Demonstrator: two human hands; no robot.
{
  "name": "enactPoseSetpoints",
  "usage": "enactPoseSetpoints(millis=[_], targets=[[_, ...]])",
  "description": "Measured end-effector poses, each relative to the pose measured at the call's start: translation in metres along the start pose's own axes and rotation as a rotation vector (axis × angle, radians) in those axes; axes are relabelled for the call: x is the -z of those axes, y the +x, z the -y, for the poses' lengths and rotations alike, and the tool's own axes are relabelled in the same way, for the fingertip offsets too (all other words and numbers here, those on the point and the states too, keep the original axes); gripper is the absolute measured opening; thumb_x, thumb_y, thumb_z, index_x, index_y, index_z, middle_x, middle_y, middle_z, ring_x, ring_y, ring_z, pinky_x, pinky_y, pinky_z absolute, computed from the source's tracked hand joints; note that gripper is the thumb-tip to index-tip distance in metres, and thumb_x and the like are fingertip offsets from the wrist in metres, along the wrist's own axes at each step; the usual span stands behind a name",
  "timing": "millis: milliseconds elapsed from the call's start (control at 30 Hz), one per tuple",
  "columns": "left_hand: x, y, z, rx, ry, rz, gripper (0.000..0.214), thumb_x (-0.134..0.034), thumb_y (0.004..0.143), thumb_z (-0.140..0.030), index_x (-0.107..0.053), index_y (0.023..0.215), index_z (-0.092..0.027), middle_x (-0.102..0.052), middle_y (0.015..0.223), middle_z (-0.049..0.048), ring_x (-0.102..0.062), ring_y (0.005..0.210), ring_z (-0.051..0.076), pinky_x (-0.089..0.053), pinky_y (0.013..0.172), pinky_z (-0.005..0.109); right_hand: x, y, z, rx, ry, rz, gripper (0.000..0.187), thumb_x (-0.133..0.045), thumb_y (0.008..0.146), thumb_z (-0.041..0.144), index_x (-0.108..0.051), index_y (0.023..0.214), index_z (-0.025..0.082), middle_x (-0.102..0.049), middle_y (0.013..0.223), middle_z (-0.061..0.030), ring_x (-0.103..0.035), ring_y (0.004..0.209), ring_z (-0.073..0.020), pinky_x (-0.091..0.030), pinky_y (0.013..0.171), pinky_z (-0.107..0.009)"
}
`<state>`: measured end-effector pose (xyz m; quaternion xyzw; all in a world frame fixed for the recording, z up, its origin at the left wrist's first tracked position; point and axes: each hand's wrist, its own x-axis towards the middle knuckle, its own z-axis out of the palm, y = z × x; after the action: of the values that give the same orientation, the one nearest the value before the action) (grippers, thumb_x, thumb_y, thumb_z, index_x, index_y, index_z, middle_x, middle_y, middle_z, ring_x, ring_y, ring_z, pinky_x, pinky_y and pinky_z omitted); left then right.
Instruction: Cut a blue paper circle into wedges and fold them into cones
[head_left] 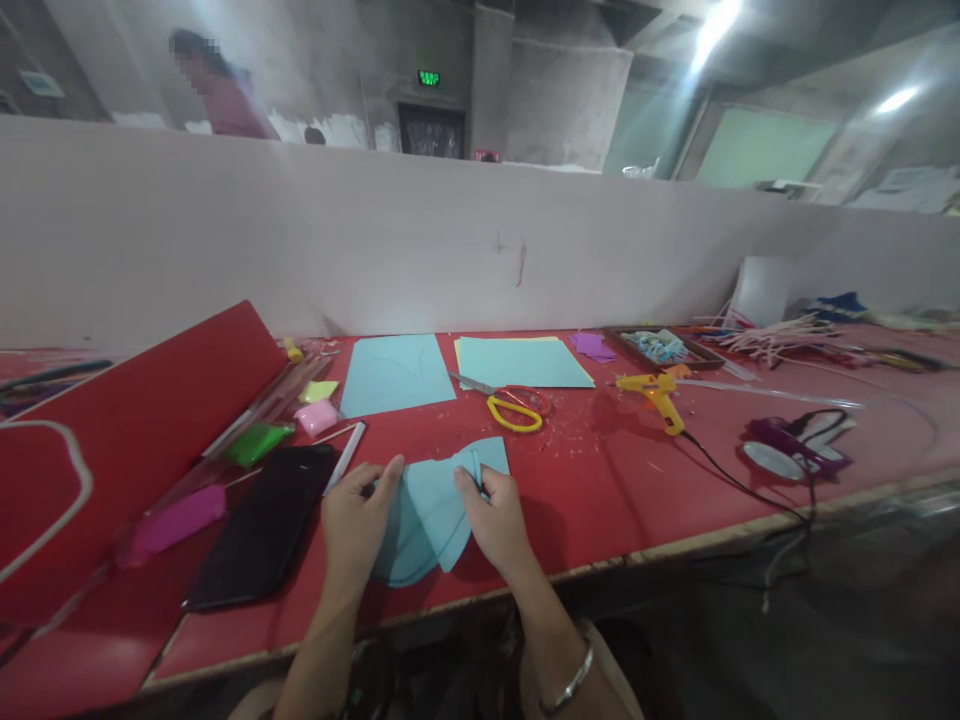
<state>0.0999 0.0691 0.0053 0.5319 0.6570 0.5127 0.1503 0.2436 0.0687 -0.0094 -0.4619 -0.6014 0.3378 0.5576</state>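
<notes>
A light blue sheet of paper [431,510] with a curved pen line lies folded on the red table [600,480] near its front edge. My left hand [358,520] pinches its left side, thumb on top. My right hand [491,515] grips the right side of the same sheet, fingers curled over the fold. A bangle sits on my right wrist.
Behind the sheet lie yellow-handled scissors [514,405], two more blue sheets [394,372], a yellow glue gun [656,390] with its cable, and a tray of bits [660,347]. A black phone [262,525], a white pen [345,455] and a red roll [127,430] are at left. A person stands beyond the partition.
</notes>
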Motion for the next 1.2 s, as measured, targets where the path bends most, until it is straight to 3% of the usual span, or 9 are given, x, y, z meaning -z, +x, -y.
enactPoseSetpoints(millis=[267, 433, 500, 833, 1067, 1200], targets=[[0.007, 0.004, 0.003, 0.028, 0.020, 0.015, 0.041, -0.052, 0.067, -0.051, -0.049, 0.043, -0.018, -0.035, 0.042, -0.0042, -0.034, 0.045, 0.010, -0.028, 0.045, 0.023, 0.005, 0.003, -0.005, -0.073, -0.002, -0.083, 0.039, -0.045, 0.078, 0.044, -0.031, 0.051, 0.020, -0.026, 0.049, 0.0066, -0.028, 0.048, -0.0079, -0.023, 0.045, -0.022], [0.013, 0.009, 0.008, 0.113, -0.070, 0.123, 0.037, -0.061, 0.059, -0.052, -0.066, 0.060, -0.015, -0.059, 0.054, -0.0004, -0.048, 0.054, 0.014, -0.037, 0.050, 0.022, 0.012, 0.006, -0.006, -0.121, 0.041, -0.147, 0.040, -0.046, 0.077, 0.048, -0.030, 0.053, 0.021, -0.025, 0.049, 0.0066, -0.027, 0.047, -0.0077, -0.023, 0.043, -0.022], [0.014, 0.010, 0.011, 0.123, -0.110, 0.175, 0.037, -0.065, 0.055, -0.050, -0.068, 0.064, -0.015, -0.061, 0.057, 0.0006, -0.050, 0.055, 0.014, -0.038, 0.049, 0.022, 0.015, 0.008, -0.006, -0.131, 0.051, -0.162, 0.040, -0.046, 0.077, 0.049, -0.031, 0.054, 0.021, -0.026, 0.050, 0.0063, -0.027, 0.048, -0.0080, -0.023, 0.043, -0.022], [0.022, 0.008, 0.019, 0.079, -0.146, 0.143, 0.034, -0.064, 0.061, -0.049, -0.063, 0.060, -0.015, -0.055, 0.054, -0.0006, -0.043, 0.051, 0.010, -0.033, 0.046, 0.020, 0.025, 0.011, -0.011, -0.078, -0.006, -0.189, 0.045, -0.045, 0.079, 0.052, -0.027, 0.052, 0.021, -0.023, 0.049, 0.0068, -0.024, 0.048, -0.0072, -0.021, 0.043, -0.022], [0.023, 0.007, 0.018, 0.100, -0.156, 0.101, 0.033, -0.063, 0.063, -0.049, -0.061, 0.063, -0.016, -0.047, 0.050, -0.0034, -0.036, 0.046, 0.009, -0.028, 0.041, 0.020, 0.037, 0.016, -0.012, -0.137, 0.012, -0.257, 0.044, -0.047, 0.076, 0.055, -0.030, 0.052, 0.022, -0.024, 0.048, 0.0070, -0.025, 0.047, -0.0080, -0.022, 0.043, -0.022], [0.025, 0.010, 0.021, 0.070, -0.133, 0.063, 0.031, -0.062, 0.063, -0.047, -0.062, 0.065, -0.016, -0.052, 0.055, -0.0019, -0.039, 0.050, 0.009, -0.030, 0.043, 0.020, 0.046, 0.017, -0.014, -0.148, 0.024, -0.290, 0.044, -0.048, 0.075, 0.056, -0.034, 0.052, 0.021, -0.026, 0.048, 0.0064, -0.027, 0.048, -0.0085, -0.024, 0.043, -0.022]])
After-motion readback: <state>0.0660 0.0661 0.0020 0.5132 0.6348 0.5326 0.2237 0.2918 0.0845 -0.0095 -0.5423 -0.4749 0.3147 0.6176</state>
